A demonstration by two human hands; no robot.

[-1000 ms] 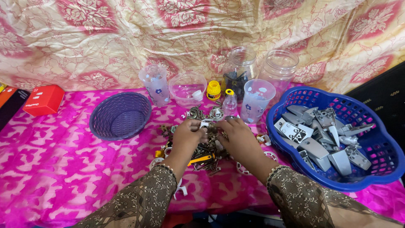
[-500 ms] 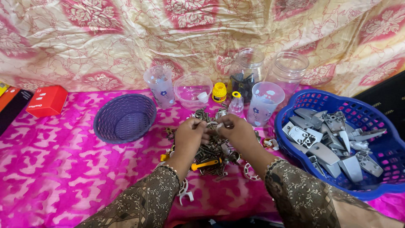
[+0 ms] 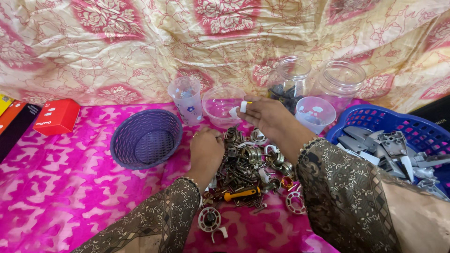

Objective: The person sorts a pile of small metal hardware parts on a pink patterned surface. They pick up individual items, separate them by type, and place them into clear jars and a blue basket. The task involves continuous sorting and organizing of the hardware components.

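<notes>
Right hand (image 3: 267, 117) extended forward, fingers pinched on a small white piece (image 3: 243, 106) at the rim of the clear bowl (image 3: 218, 100). Left hand (image 3: 206, 151) rests knuckles-up, curled, on the metal hardware pile (image 3: 246, 166); its grasp cannot be determined.

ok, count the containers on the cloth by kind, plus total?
Clear jars: 2
Clear cups: 2
Clear bowl: 1
Purple round basket: 1
Blue basket: 1
Red box: 1
Total: 8
</notes>
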